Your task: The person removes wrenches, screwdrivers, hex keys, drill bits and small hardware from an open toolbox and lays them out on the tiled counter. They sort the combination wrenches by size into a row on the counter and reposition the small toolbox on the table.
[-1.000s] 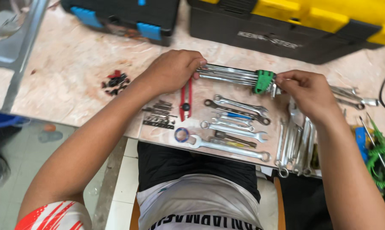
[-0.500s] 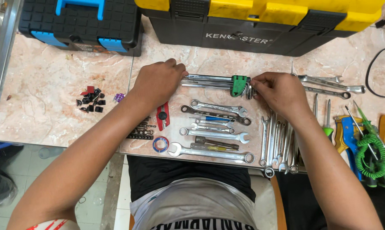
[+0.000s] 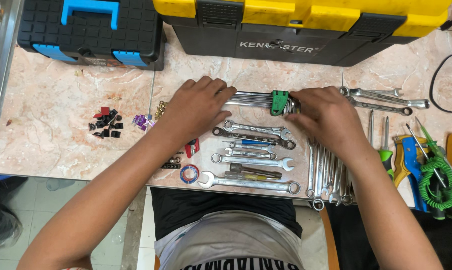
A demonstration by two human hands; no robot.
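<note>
Seen from above at a marble table (image 3: pixel 61 140): left hand (image 3: pixel 198 107) laid flat, fingers spread, over the long ends of a hex key set (image 3: pixel 258 99), touching the keys rather than gripping. Right hand (image 3: pixel 326 117) curled over the set's short ends, just at 3 o'clock of the green holder (image 3: pixel 279 102); whether closed on the keys, cannot tell. Set lying crosswise near table centre, at 6 o'clock of a yellow toolbox (image 3: pixel 306 20). Black case (image 3: pixel 91 27) with blue latches at 11 o'clock. Row of wrenches (image 3: pixel 253 155) at 6 o'clock of the set, more wrenches (image 3: pixel 326 172) bunched under the right forearm, two more (image 3: pixel 383 98) at 3 o'clock of the right hand. Red cutter (image 3: pixel 192 146) partly hidden beneath the left wrist, blue tape roll (image 3: pixel 189 174) close below. Small black parts (image 3: pixel 106 122) heaped at 9 o'clock. Green coiled cable (image 3: pixel 436 180) and screwdrivers (image 3: pixel 378 135) at far right.
</note>
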